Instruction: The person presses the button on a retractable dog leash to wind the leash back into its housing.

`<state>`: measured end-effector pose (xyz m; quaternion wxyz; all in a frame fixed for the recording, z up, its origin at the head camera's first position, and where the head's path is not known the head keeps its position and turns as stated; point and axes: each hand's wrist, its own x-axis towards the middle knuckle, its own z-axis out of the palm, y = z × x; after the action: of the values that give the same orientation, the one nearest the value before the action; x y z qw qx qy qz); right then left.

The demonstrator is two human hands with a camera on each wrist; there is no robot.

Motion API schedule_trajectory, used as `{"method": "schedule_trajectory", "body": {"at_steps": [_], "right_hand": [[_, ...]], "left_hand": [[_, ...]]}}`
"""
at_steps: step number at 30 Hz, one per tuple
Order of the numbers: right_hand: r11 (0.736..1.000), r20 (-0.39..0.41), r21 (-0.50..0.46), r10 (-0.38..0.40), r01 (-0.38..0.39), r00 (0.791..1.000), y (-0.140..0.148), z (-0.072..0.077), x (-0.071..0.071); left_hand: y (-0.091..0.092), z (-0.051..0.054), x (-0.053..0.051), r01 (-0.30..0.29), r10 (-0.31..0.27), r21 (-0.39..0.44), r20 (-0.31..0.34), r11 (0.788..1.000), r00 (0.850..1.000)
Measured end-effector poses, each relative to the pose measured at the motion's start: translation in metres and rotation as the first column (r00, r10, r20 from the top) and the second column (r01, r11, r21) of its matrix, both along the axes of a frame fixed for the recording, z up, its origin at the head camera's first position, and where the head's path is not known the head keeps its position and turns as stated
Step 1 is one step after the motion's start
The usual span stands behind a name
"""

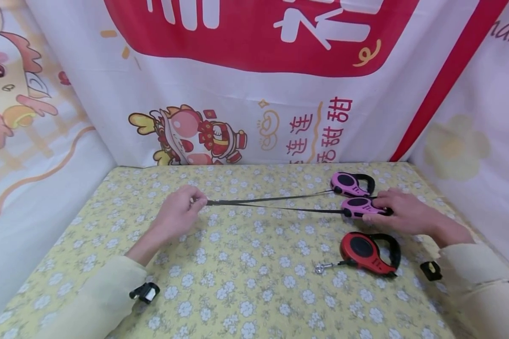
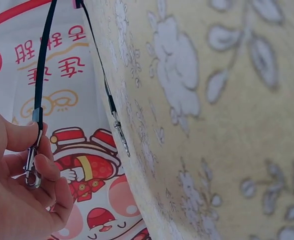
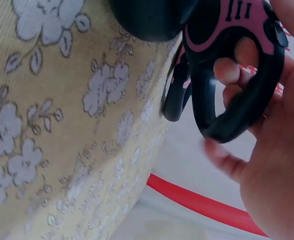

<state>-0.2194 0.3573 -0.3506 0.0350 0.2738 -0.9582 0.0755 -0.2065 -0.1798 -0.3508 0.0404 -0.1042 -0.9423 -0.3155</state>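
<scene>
Two-handedly extending black strap (image 2: 43,55), pinching metal clip (image 2: 30,162) in left hand (image 1: 179,208), curling right hand (image 1: 400,212), perhaps loosely, round handle (image 3: 245,112) of pink retractable leash (image 1: 358,207); calling next for controlled rewinding.

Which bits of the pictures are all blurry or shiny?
Right wrist view: the lowest fingertip of the right hand looks smeared; left wrist view: the held clip glints, the closest cloth looks soft; head view: light looks fairly even.
</scene>
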Motion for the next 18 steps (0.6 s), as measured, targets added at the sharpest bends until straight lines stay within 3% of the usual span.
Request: {"method": "schedule_trajectory", "body": {"at_steps": [8, 12, 18], "right_hand": [[0.993, 0.047, 0.03, -0.112, 0.111, 0.993, -0.0028, 0.0027, 0.0016], [0.995, 0.054, 0.029, -0.097, 0.096, 0.994, -0.0043, 0.005, 0.0034], [0.999, -0.043, 0.014, -0.048, 0.049, 0.998, -0.0041, 0.0074, 0.0082]], "left_hand": [[-0.004, 0.002, -0.0006, -0.026, 0.026, 0.011, 0.001, 1.0, 1.0], [-0.0048, 0.004, -0.0003, -0.034, 0.035, 0.028, -0.009, 0.999, 0.999], [-0.0039, 0.0092, -0.0015, -0.056, 0.058, 0.052, -0.034, 0.997, 0.998]]}}
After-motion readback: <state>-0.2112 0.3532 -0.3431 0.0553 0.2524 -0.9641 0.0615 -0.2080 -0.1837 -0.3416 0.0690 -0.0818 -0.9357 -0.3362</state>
